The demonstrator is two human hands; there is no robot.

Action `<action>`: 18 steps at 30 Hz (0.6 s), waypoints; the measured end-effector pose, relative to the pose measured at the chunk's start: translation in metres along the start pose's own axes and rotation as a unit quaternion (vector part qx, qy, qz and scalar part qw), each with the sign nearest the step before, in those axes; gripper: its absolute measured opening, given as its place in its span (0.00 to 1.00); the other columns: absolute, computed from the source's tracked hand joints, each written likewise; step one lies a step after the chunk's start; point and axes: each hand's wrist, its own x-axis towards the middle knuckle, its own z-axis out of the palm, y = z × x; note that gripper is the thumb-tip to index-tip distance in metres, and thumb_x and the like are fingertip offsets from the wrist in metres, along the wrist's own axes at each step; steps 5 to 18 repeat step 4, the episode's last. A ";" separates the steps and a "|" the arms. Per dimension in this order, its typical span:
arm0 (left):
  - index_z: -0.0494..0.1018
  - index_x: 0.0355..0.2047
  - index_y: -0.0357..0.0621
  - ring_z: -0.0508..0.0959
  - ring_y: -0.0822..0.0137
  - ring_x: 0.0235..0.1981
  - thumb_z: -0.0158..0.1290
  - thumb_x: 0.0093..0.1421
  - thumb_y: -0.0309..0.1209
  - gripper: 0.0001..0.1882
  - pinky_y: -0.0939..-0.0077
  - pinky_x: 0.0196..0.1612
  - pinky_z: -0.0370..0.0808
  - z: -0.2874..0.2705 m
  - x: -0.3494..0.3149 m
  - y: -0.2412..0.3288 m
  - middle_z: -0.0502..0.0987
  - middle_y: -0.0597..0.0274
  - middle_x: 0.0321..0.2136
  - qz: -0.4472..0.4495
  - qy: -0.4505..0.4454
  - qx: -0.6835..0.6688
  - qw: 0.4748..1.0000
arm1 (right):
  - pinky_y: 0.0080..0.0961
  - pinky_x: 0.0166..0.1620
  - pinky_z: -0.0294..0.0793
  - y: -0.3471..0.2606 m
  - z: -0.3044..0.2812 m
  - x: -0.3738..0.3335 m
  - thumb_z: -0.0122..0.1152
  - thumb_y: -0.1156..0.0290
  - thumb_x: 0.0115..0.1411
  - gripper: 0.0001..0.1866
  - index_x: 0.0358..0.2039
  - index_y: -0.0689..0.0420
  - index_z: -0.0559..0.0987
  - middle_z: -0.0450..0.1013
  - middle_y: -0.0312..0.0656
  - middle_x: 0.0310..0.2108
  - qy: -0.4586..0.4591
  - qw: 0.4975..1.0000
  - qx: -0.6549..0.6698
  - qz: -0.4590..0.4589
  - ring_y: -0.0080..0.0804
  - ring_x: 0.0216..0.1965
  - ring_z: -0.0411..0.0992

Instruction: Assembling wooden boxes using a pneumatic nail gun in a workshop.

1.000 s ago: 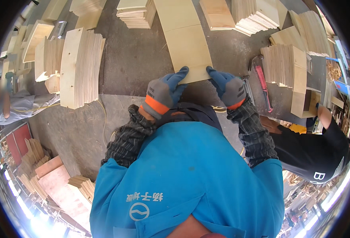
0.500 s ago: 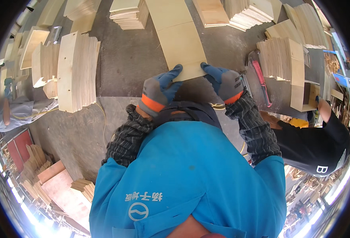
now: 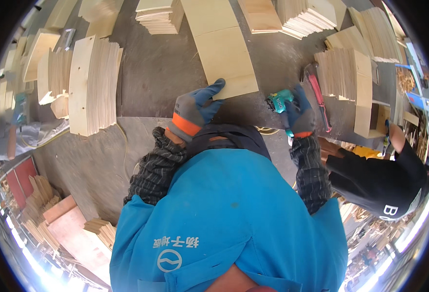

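My left hand [image 3: 193, 109] lay flat, fingers spread, pressing the near edge of the pale plywood panel [image 3: 226, 61] that sat on the dark surface [image 3: 156, 73] straight ahead of me. My right hand [image 3: 299, 112] was closed around a teal power tool [image 3: 279, 100], just right of the panel's near corner and clear of the wood. A red-handled tool [image 3: 317, 95] lay just beyond that hand. A stack of upright boards [image 3: 95, 85] stood to my left. Another person in black [image 3: 380, 180] crouched at my right.
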 end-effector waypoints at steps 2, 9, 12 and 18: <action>0.81 0.61 0.46 0.89 0.56 0.48 0.68 0.64 0.25 0.24 0.67 0.50 0.87 -0.001 0.001 0.000 0.86 0.47 0.52 -0.010 -0.024 -0.010 1.000 | 0.47 0.64 0.76 0.072 -0.010 -0.026 0.75 0.58 0.64 0.45 0.77 0.56 0.63 0.75 0.61 0.64 -0.001 0.969 -0.239 0.061 0.57 0.62 0.77; 0.81 0.61 0.46 0.88 0.55 0.50 0.68 0.64 0.26 0.24 0.68 0.51 0.87 0.003 -0.001 -0.003 0.86 0.48 0.54 -0.012 -0.011 -0.009 1.000 | 0.51 0.72 0.66 0.068 -0.002 -0.031 0.75 0.54 0.64 0.52 0.80 0.52 0.56 0.69 0.55 0.72 -0.062 0.948 -0.303 0.074 0.56 0.71 0.69; 0.81 0.61 0.46 0.88 0.55 0.50 0.68 0.64 0.26 0.24 0.68 0.51 0.87 0.003 -0.001 -0.003 0.86 0.48 0.54 -0.012 -0.011 -0.009 1.000 | 0.51 0.72 0.66 0.068 -0.002 -0.031 0.75 0.54 0.64 0.52 0.80 0.52 0.56 0.69 0.55 0.72 -0.062 0.948 -0.303 0.074 0.56 0.71 0.69; 0.81 0.61 0.46 0.88 0.55 0.50 0.68 0.64 0.26 0.24 0.68 0.51 0.87 0.003 -0.001 -0.003 0.86 0.48 0.54 -0.012 -0.011 -0.009 1.000 | 0.51 0.72 0.66 0.068 -0.002 -0.031 0.75 0.54 0.64 0.52 0.80 0.52 0.56 0.69 0.55 0.72 -0.062 0.948 -0.303 0.074 0.56 0.71 0.69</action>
